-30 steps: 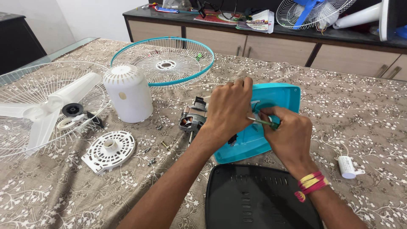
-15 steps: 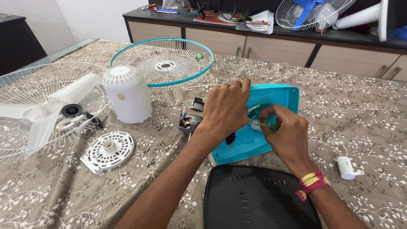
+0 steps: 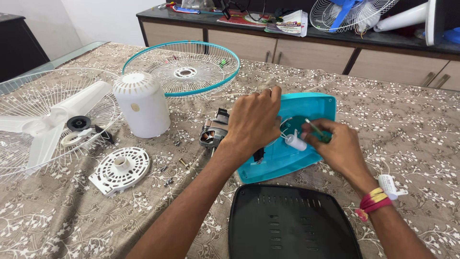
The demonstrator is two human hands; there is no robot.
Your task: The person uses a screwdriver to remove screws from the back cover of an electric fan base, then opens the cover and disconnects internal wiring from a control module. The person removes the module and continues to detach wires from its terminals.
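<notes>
A teal plastic fan housing [image 3: 314,103] lies hollow side up on the patterned tablecloth. My left hand [image 3: 254,122] rests over its left edge, fingers curled down onto it. My right hand [image 3: 338,148] holds a thin green-handled screwdriver [image 3: 318,132] just right of the opening. A small white cylindrical capacitor [image 3: 295,142] with thin wires shows inside the housing, between my two hands. The bare fan motor [image 3: 212,135] sits against the housing's left side, partly behind my left wrist.
A black vented panel [image 3: 292,225] lies at the near edge. To the left are a white motor cover [image 3: 142,108], a round vented plate [image 3: 120,170], loose screws [image 3: 184,163], a teal-rimmed grille [image 3: 182,69] and a white grille with blades [image 3: 48,120]. Another white capacitor [image 3: 389,186] lies at right.
My right hand has drawn back to the right with the screwdriver, uncovering the white capacitor in the housing. My left hand has stayed on the housing.
</notes>
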